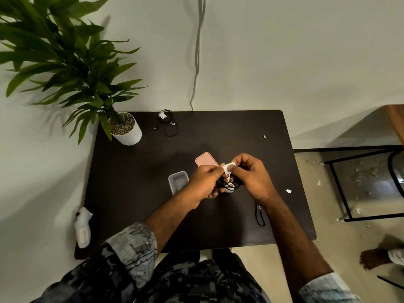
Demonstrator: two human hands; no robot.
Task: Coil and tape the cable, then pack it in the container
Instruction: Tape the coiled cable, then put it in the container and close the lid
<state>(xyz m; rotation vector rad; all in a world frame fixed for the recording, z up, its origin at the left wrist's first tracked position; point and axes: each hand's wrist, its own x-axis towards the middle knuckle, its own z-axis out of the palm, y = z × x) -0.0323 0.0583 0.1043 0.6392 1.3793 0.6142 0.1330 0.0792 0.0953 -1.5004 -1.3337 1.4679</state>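
Seen from above, a dark, matte, rectangular tabletop (135,193) with rounded corners. At its centre two bare hands meet over a bundle of thin black cable (229,183), gathered into loose loops held just above the surface. The left hand (205,180) is closed around the loops from the 9 o'clock side; the right hand (251,176) pinches a small white square of tape (228,167) at the bundle's 12 o'clock edge, where the left fingertips also touch it. The fingers hide most of the coil, so its long axis cannot be told. Just beside the left hand, at 9 o'clock, lies a clear plastic container (178,181), an open rounded rectangle with its long axis running 12 to 6. Its smooth pink lid (206,159) lies flat at 12 o'clock, partly hidden by the hands. Another taped black cable (168,123) sits near the far edge, beside a white cylindrical plant pot (129,134) topped with pebbles
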